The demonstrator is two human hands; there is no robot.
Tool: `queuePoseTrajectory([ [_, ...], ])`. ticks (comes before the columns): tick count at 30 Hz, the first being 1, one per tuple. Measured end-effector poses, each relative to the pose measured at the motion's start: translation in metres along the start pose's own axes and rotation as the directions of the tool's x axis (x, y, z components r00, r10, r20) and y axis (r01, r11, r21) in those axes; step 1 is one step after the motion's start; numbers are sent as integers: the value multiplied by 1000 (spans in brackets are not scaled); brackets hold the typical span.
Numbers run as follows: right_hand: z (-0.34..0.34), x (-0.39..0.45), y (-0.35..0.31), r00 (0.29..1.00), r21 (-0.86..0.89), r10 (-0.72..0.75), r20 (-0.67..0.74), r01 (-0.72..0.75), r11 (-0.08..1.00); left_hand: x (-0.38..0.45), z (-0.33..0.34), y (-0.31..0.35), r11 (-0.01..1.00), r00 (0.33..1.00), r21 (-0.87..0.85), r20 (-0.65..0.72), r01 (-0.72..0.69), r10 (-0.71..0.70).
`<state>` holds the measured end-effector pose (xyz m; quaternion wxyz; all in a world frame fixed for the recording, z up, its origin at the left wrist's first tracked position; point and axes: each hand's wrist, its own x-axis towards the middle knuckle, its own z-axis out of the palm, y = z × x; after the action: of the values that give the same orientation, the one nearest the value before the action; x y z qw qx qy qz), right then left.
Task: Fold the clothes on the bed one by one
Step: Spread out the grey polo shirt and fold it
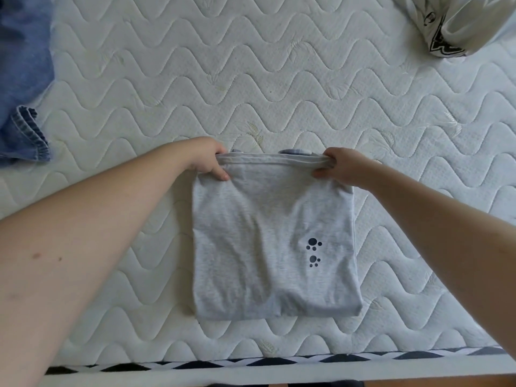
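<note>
A light grey shirt (268, 233) with two small dark paw prints lies folded into a rectangle on the white quilted mattress (251, 88), near its front edge. My left hand (210, 160) pinches the shirt's far left corner. At the far right corner my right hand (339, 169) grips the bunched far edge. Both corners are lifted slightly off the mattress, and the far edge is stretched between my hands.
A blue denim garment (22, 79) lies at the left edge of the mattress. A white garment with black print (458, 26) is bunched at the far right corner. The mattress's black-and-white patterned front border (251, 361) runs along the bottom.
</note>
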<state>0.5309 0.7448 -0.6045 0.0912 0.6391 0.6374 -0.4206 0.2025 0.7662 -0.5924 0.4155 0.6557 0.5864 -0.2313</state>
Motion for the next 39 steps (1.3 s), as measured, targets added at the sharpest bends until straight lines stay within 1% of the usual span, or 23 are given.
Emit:
queuePoseTrajectory([
  [2, -5, -12, -1, 999, 44, -28, -23, 29, 999, -13, -3, 4, 999, 999, -16, -10, -43, 43],
  [5, -25, -36, -11, 994, 34, -69, -79, 72, 997, -40, -17, 16, 996, 995, -11, -55, -89, 88],
  [8, -62, -65, -22, 980, 48, -92, -179, 102, 994, -80, -48, 32, 989, 978, -32, -152, -148, 141],
  [11, -107, -97, -38, 943, 46, -140, -304, 161, 986, -130, -85, 51, 978, 943, -30, -274, -207, 191],
  [13, -137, -115, -52, 894, 29, -192, -404, 222, 975, -160, -112, 63, 972, 903, 3, -370, -235, 219],
  [15, -162, -130, -67, 832, -23, -250, -495, 275, 961, -184, -135, 74, 967, 850, 43, -467, -252, 242],
  [18, -188, -146, -85, 721, -110, -319, -615, 322, 940, -207, -157, 86, 959, 736, 108, -620, -263, 272],
  [20, -192, -151, -91, 668, -155, -353, -655, 339, 928, -212, -160, 86, 952, 637, 142, -715, -272, 289],
  [22, -186, -152, -90, 632, -204, -382, -674, 338, 919, -210, -151, 84, 947, 564, 151, -773, -283, 291],
  [23, -178, -150, -87, 618, -227, -392, -682, 331, 916, -206, -143, 82, 948, 546, 150, -787, -282, 287],
  [25, -158, -144, -79, 601, -275, -415, -683, 315, 909, -191, -120, 76, 952, 532, 166, -798, -257, 282],
  [27, -129, -133, -66, 604, -312, -427, -673, 292, 904, -171, -87, 68, 955, 526, 183, -802, -235, 283],
  [29, -93, -123, -49, 652, -310, -393, -648, 245, 919, -152, -46, 60, 959, 545, 161, -795, -234, 266],
  [31, -52, -117, -30, 722, -278, -328, -609, 193, 941, -136, 3, 52, 966, 610, 120, -756, -229, 238],
  [33, -10, -117, -10, 794, -253, -277, -541, 160, 954, -126, 53, 44, 975, 681, 73, -704, -212, 201],
  [35, 27, -123, 6, 841, -236, -238, -485, 136, 962, -122, 93, 39, 982, 726, 45, -666, -186, 168],
  [36, 42, -127, 13, 852, -224, -224, -473, 130, 966, -121, 111, 37, 982, 728, 40, -666, -185, 164],
  [39, 77, -139, 30, 867, -190, -193, -459, 116, 975, -124, 152, 31, 976, 686, 56, -703, -209, 187],
])
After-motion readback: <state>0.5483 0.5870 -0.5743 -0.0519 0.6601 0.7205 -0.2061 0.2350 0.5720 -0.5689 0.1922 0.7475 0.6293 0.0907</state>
